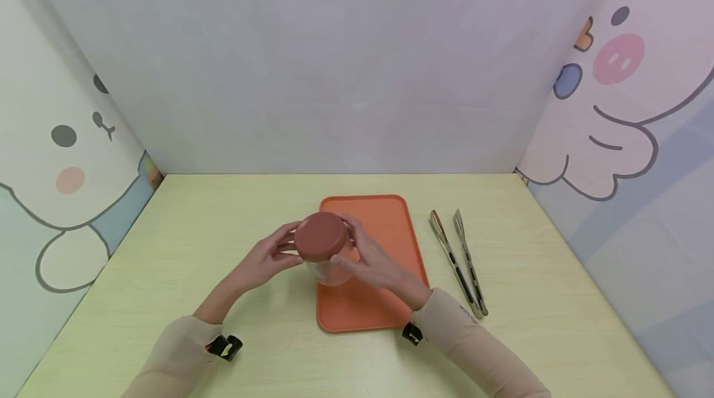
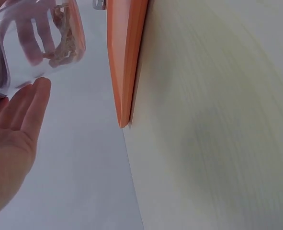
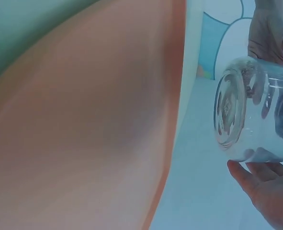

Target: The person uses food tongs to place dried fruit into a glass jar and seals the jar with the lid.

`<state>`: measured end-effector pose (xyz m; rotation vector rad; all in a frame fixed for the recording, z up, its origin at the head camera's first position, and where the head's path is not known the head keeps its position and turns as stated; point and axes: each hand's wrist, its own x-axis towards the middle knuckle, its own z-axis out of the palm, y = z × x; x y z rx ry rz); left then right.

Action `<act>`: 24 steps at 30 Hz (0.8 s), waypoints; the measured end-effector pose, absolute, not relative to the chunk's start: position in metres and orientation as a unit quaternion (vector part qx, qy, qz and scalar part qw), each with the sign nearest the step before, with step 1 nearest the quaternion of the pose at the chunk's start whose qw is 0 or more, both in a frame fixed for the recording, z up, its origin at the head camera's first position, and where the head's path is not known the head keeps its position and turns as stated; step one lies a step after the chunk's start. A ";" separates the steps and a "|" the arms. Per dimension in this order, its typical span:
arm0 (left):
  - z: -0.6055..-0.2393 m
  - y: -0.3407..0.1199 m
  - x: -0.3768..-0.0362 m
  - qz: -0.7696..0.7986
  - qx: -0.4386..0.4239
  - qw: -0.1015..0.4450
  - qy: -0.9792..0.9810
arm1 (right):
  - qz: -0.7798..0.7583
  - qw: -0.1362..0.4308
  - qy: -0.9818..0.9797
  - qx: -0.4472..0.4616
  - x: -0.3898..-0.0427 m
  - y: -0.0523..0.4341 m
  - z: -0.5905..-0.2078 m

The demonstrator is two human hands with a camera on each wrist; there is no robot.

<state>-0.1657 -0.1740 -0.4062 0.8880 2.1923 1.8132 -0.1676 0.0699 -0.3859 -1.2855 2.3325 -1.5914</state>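
A clear jar [image 1: 322,272] with a reddish-brown lid [image 1: 320,234] is held upright above an orange tray [image 1: 374,314]. My left hand [image 1: 270,260] holds its left side, fingers and thumb at the lid's edge. From the right, my right hand [image 1: 368,258] grips it, with the thumb at the front of the lid and fingers behind. In the right wrist view, the jar's ridged base [image 3: 230,108] is off the surface. Brownish strand-like shapes show through the jar wall [image 2: 21,67] in the left wrist view; whether they lie inside, I cannot tell.
Metal tongs [image 1: 465,268] with dark grip sections lie on the pale wood table [image 1: 530,274], right of the tray. A grey-white wall [image 1: 334,75] stands behind, and printed cartoon panels [image 1: 608,137] flank both sides.
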 end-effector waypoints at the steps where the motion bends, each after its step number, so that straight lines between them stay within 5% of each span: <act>1: -0.405 -0.175 -0.165 0.604 0.299 0.079 0.735 | -0.512 0.019 0.752 -0.414 -0.169 0.070 -0.390; 24: -0.405 -0.210 -0.175 0.547 0.292 0.098 0.779 | -0.569 0.069 0.725 -0.382 -0.169 0.044 -0.387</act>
